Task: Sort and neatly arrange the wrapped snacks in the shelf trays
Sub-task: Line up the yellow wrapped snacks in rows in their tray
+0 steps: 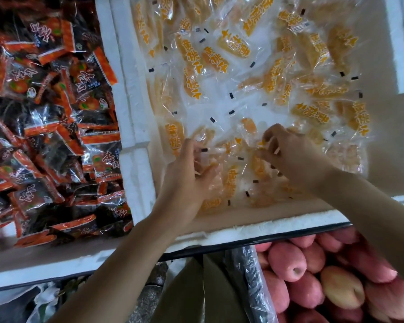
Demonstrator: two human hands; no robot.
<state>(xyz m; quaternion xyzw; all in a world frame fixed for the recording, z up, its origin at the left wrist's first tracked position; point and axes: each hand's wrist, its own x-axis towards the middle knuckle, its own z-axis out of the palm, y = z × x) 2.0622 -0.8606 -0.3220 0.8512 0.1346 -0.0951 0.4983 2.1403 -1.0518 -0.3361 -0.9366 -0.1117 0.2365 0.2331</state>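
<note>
White foam tray (254,231) holding yellow snack packets (219,59) in clear wrappers, which lie loose and overlapping across its floor. Both hands work close to the tray's near rim. The left hand (187,176), toward the tray's near left corner, has its grip curled around some of these packets. The right hand (289,155), nearer the tray's middle, has a narrow grip, fingertips pinching a wrapper. Left of the tray, beyond its wall, lie dark-and-orange packets (44,113). Below its near rim are pink apples (313,276).
</note>
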